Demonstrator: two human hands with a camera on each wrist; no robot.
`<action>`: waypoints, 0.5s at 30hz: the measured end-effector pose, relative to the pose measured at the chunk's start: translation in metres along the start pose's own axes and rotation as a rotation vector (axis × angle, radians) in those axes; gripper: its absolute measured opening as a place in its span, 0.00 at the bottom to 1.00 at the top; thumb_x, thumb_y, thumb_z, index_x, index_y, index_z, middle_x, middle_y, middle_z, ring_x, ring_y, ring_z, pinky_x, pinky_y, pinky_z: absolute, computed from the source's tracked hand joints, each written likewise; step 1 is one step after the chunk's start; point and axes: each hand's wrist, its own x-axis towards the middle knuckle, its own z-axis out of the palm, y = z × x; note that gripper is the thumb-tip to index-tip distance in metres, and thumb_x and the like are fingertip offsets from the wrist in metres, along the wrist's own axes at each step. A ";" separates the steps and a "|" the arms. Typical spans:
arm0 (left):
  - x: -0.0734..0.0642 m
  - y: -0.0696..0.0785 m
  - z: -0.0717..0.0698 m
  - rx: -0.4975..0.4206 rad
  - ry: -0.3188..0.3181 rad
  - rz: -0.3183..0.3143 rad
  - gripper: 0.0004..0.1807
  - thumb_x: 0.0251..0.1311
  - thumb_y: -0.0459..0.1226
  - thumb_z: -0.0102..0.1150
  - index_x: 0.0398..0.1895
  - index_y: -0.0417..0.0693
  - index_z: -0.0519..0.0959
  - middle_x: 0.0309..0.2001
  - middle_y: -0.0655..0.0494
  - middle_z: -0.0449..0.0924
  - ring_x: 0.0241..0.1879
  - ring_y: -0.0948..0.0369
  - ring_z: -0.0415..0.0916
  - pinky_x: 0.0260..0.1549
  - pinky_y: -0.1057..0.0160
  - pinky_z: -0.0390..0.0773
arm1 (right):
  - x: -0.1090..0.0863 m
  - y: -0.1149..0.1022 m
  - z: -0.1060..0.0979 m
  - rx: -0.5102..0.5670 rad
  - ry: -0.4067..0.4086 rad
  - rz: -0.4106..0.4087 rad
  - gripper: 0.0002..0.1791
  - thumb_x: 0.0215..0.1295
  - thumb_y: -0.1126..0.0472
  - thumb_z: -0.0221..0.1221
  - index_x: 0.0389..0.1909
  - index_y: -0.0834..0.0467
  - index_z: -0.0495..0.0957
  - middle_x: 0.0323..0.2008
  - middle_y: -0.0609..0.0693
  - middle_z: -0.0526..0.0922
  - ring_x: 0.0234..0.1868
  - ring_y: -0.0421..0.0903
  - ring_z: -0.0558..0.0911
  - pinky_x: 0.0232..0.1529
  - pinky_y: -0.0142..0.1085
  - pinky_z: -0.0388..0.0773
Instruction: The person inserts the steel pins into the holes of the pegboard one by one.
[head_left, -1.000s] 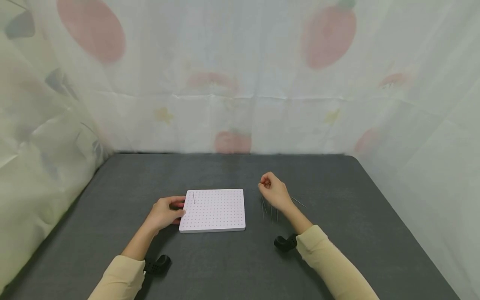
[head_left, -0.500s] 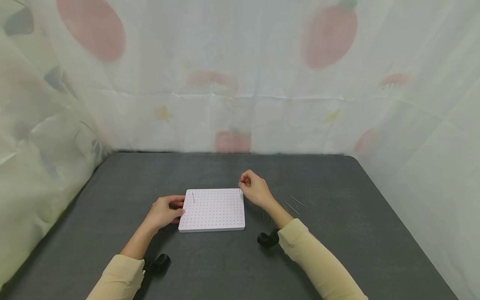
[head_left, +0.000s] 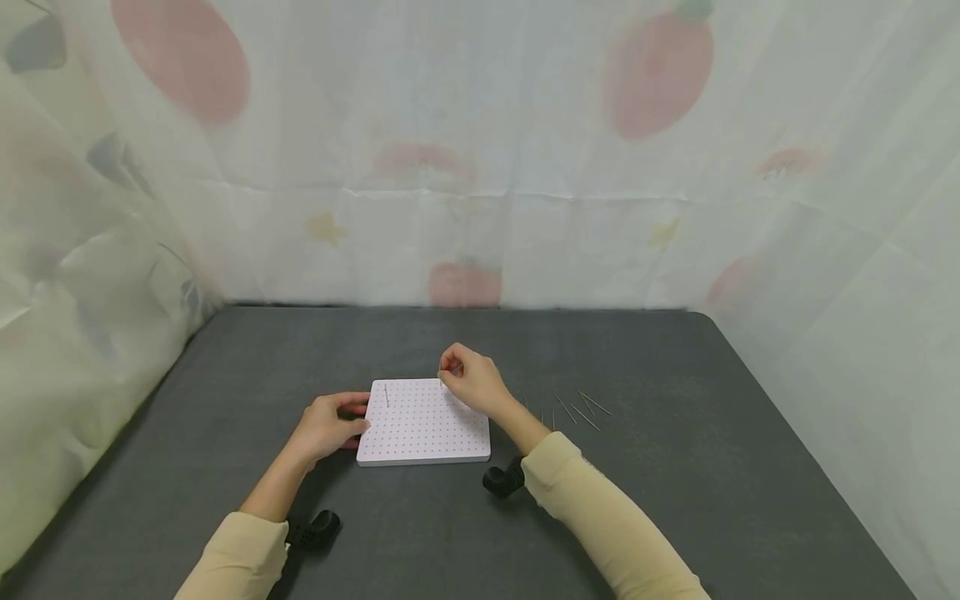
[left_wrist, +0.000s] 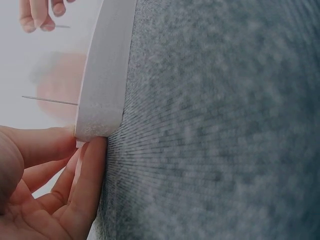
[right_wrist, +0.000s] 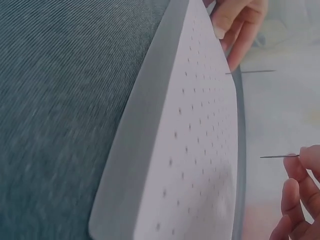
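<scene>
A white pegboard (head_left: 420, 433) with rows of small holes lies flat on the dark table. My left hand (head_left: 326, 427) holds its left edge, with the thumb at the upper rim and the fingers against the side. One thin metal needle (head_left: 387, 396) stands upright near the board's far left corner; the same needle (left_wrist: 50, 100) shows in the left wrist view. Above the board's far edge, my right hand (head_left: 474, 381) pinches another needle (right_wrist: 275, 157) between thumb and forefinger, its lower tip apart from the board.
Several loose needles (head_left: 587, 417) lie on the table (head_left: 675, 500) to the right of the board, some partly behind the right forearm. A printed curtain (head_left: 570, 167) hangs behind the table. Each wrist wears a black camera mount (head_left: 318, 531).
My right hand has moved left from the loose needles to over the board's far edge, carrying a needle. The left hand and the board have stayed in place.
</scene>
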 end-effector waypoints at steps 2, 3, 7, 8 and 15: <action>0.000 0.000 0.000 0.005 0.003 -0.001 0.27 0.54 0.29 0.58 0.60 0.38 0.69 0.49 0.38 0.73 0.33 0.59 0.78 0.28 0.61 0.82 | 0.002 -0.002 0.004 0.002 -0.013 -0.010 0.02 0.61 0.61 0.57 0.33 0.52 0.73 0.32 0.44 0.79 0.26 0.38 0.72 0.27 0.28 0.68; 0.000 0.000 0.000 0.006 0.003 -0.001 0.27 0.54 0.29 0.58 0.60 0.38 0.69 0.49 0.38 0.73 0.33 0.59 0.78 0.28 0.61 0.82 | 0.003 -0.003 0.006 -0.001 -0.017 -0.013 0.02 0.61 0.60 0.57 0.33 0.52 0.73 0.32 0.44 0.79 0.26 0.38 0.71 0.26 0.28 0.68; 0.000 -0.001 0.000 0.010 0.007 -0.001 0.27 0.54 0.29 0.58 0.60 0.38 0.69 0.49 0.39 0.73 0.33 0.59 0.78 0.28 0.61 0.82 | 0.007 -0.008 0.014 -0.004 -0.025 -0.016 0.02 0.60 0.60 0.57 0.33 0.52 0.75 0.32 0.42 0.80 0.25 0.37 0.72 0.27 0.27 0.68; 0.000 -0.001 0.000 0.010 0.007 0.000 0.27 0.54 0.29 0.58 0.60 0.38 0.69 0.49 0.39 0.73 0.33 0.59 0.78 0.28 0.61 0.82 | 0.008 -0.009 0.016 -0.003 -0.026 -0.014 0.02 0.60 0.59 0.58 0.33 0.51 0.75 0.32 0.42 0.80 0.25 0.36 0.72 0.27 0.27 0.68; 0.001 -0.001 0.000 0.003 0.011 -0.009 0.27 0.54 0.29 0.58 0.60 0.38 0.69 0.49 0.39 0.73 0.33 0.59 0.78 0.27 0.61 0.83 | 0.014 -0.015 0.030 0.002 -0.022 -0.021 0.02 0.58 0.60 0.58 0.32 0.50 0.75 0.31 0.41 0.80 0.27 0.36 0.72 0.28 0.26 0.68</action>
